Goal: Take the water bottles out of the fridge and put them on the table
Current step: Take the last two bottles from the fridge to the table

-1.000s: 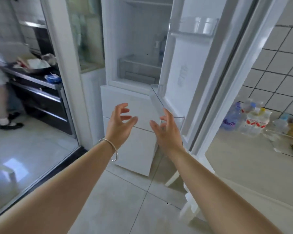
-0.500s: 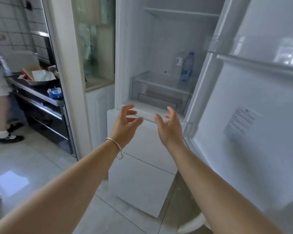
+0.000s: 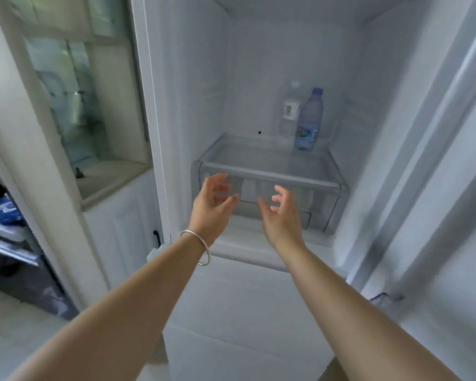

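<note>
1. Nearest me: both forearms stretched forward, silver bangle (image 3: 201, 250) on the left wrist.
2. Left hand (image 3: 212, 207) in front of the clear drawer (image 3: 270, 185), fingers loosely curled, grip wide, holding nothing.
3. Right hand (image 3: 282, 215) just beside it, same pose, grip wide and empty. Neither hand touches the drawer as far as I can tell.
4. Above the drawer, a glass shelf (image 3: 248, 152), bare across its left and front.
5. Far back right on that shelf: blue-capped bottle (image 3: 308, 121) upright, coloured label low on the body. Clear bottle (image 3: 290, 111) just behind it, white label, partly hidden; touching or not, can't tell.
6. Both bottles well apart from my hands, so the reach is not yet done.
7. Handling guess: if full, moderately heavy; thin plastic, gives under squeeze; possibly slick from cold.
8. I'd wrap around mid-body above the label, blue one first since it blocks the other.
9. Desk not in view.
</note>
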### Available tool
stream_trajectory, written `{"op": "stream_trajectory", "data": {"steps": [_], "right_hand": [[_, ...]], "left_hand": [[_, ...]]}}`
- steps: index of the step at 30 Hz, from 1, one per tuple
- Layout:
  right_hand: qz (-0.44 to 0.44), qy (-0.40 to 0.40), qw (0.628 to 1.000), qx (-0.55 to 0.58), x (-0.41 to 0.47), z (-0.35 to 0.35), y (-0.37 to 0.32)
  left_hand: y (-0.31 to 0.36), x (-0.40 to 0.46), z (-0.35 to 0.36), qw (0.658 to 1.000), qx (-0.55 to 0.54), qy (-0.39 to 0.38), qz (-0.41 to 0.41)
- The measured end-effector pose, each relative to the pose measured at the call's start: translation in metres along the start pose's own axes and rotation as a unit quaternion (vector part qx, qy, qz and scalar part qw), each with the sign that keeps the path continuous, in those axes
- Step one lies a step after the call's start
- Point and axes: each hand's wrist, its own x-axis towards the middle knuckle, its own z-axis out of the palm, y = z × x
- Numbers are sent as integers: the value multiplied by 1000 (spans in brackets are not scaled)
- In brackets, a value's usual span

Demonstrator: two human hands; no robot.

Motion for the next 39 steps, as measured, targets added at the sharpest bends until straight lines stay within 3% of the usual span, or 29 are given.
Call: {"op": "stream_trajectory", "data": {"steps": [5, 13, 19, 23, 29, 31, 35, 39], "right_hand": [[19, 102, 994, -12, 98, 18, -9], [0, 172, 984, 39, 241, 1, 8], [46, 221, 974, 20, 322, -23, 35], [119, 217, 964, 93, 370, -27, 57], [92, 112, 988, 48, 406, -29, 88], [82, 120, 989, 36, 406, -29, 87], [66, 171, 983, 15, 409, -21, 91], [79, 191, 976, 75, 408, -6, 93]], "left_hand": [[-15, 115, 20, 996, 15, -86, -1], [-32, 243, 97, 982, 43, -183, -11], [-55, 316, 154, 986, 49, -152, -37], [-58, 348, 184, 988, 52, -138, -41], [-64, 358, 219, 984, -2, -176, 7], [-66, 361, 232, 985, -26, -172, 21], [-69, 363, 250, 991, -56, -120, -28], [-66, 358, 250, 995, -35, -85, -39]]}}
